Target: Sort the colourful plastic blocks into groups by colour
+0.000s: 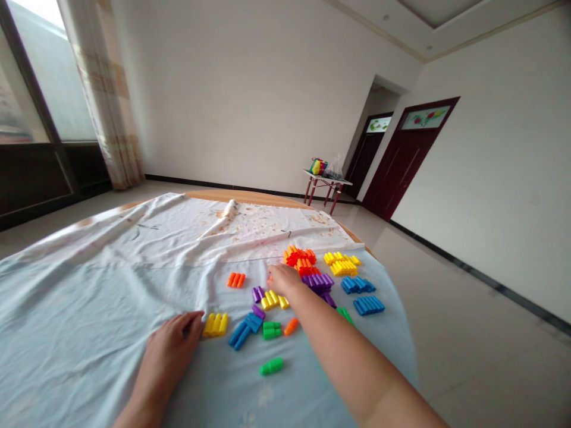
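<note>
My left hand rests on the cloth with its fingers curled, and I see nothing in them. Its fingertips are beside a row of three yellow plastic pegs. My right hand reaches forward over the pegs with its fingers pinched together. A bit of an orange peg shows at its fingertips, the rest being hidden. Around it lie purple pegs, yellow pegs and a pile of orange pegs. Nearer me are blue pegs, joined green pegs, a loose orange peg and a single green peg.
At the right of the table lie yellow rows and blue rows, with purple pegs beside my forearm. An orange row lies farther left. The tablecloth is wrinkled. A small side table with bags stands behind.
</note>
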The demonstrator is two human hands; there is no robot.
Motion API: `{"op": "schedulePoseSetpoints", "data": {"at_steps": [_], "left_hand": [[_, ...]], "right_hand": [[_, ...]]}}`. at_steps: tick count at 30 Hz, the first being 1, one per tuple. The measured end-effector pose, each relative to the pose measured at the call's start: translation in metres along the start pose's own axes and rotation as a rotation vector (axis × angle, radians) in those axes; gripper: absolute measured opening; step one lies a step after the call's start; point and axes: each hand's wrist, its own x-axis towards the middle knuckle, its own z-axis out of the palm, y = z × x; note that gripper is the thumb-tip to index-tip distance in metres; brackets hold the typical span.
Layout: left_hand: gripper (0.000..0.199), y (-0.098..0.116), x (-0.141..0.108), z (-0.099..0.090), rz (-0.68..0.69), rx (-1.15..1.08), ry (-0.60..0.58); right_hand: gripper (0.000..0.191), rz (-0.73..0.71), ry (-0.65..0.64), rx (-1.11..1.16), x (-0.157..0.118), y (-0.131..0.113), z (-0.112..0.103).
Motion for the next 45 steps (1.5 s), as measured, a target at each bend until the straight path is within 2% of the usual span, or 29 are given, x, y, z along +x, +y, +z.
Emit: {"op": "schedulePoseSetpoints", "data": {"at_steps": [4,12,16,19,22,26,29,31,45], "left_hand": [[0.043,0.000,0.002,0.001,-0.018,0.011,-0.015],[0.044,-0.005,0.002,0.002,-0.033,-0.019,-0.018],[0.043,-0.010,0.005,0.005,-0.035,-0.023,-0.026],[0.043,-0.014,0.007,0.007,-0.030,-0.026,-0.033],[0.044,-0.017,0.008,0.009,-0.021,-0.027,-0.024],[0.043,-0.016,0.008,0.009,-0.038,0.003,-0.020],[0.043,-0.012,0.006,0.006,-0.045,-0.013,-0.023],[0.043,-0.009,0.005,0.004,-0.042,-0.026,-0.013],[0.038,-0.012,0.004,0.006,-0.003,-0.015,0.029]], "right_hand": [[0.022,0.030,-0.045,0.006,0.002,0.006,0.001],[0.014,0.029,-0.031,0.116,0.006,0.018,0.006],[0.010,0.009,0.017,0.177,0.002,0.020,0.007],[0.013,-0.001,0.094,0.241,0.003,0.028,-0.001],[0.018,0.040,0.202,0.294,0.012,0.051,-0.017],[0.024,0.202,0.317,0.309,0.031,0.094,-0.040],[0.022,0.320,0.331,0.295,0.041,0.119,-0.048],[0.020,0.373,0.314,0.284,0.045,0.126,-0.049],[0.014,0.442,0.188,0.215,0.073,0.120,-0.037]]}}
